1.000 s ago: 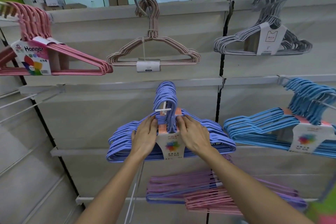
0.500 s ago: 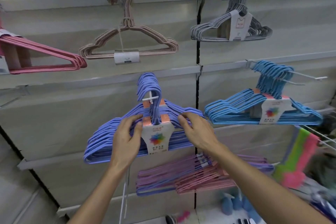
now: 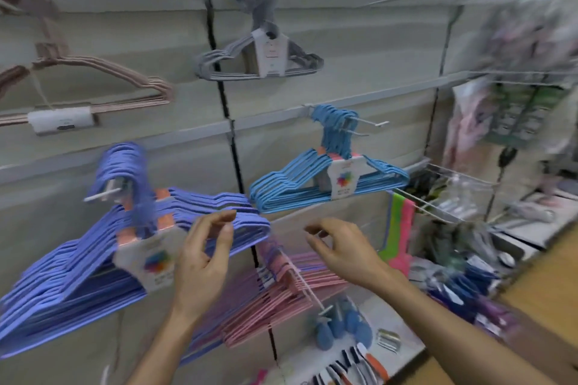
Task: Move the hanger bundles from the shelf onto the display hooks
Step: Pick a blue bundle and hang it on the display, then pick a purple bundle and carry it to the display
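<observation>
Hands hovered empty, fingers loosely spread: the left hand (image 3: 200, 262) just before the purple hanger bundle (image 3: 131, 247) hung on its display hook (image 3: 103, 194). The right hand (image 3: 341, 247) was nearer the pink bundle (image 3: 281, 300) just below it, its long axis crosswise.

Both hands (image 3: 203, 262) (image 3: 342, 248) raised, fingers loosely curled

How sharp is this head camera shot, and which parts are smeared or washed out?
Head view: motion blur smears the purple hanger bundle and the far right racks; the blue hanger bundle and both hands, left and right, are fairly sharp; windows along the top are blown out; wide-angle bending shows at the edges.
</observation>
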